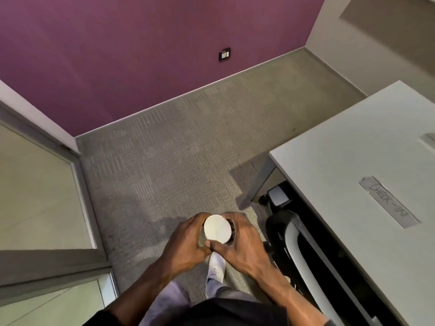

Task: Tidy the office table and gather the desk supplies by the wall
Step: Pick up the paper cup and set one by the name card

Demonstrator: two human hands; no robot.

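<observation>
Grey carpet (179,147) fills the room's floor, running up to a purple wall (141,43) with a small dark socket plate (224,54) low on it.

Both hands meet in front of the person, above the carpet, wrapped around one small round thing with a flat white disc (216,228) facing the camera. The left hand (188,241) cups its left side, fingers curled over the far edge; the right hand (237,241) closes on the right side, thumb pressed along the near edge, where the two thumbs touch. What lies under the disc is hidden by the fingers, though a dark edge shows at its right.

Below the hands a white shoe (217,264) and pale trouser legs stand on the carpet, with a dark shirt at the bottom edge.

Right of the hands, a black and white chair (296,241) is tucked against a white table (353,149), which bears a strip of tape (388,201) with handwriting on it. The disc is off the table, well apart from the wall. On the left stands a grey-framed glass partition (47,196).
</observation>
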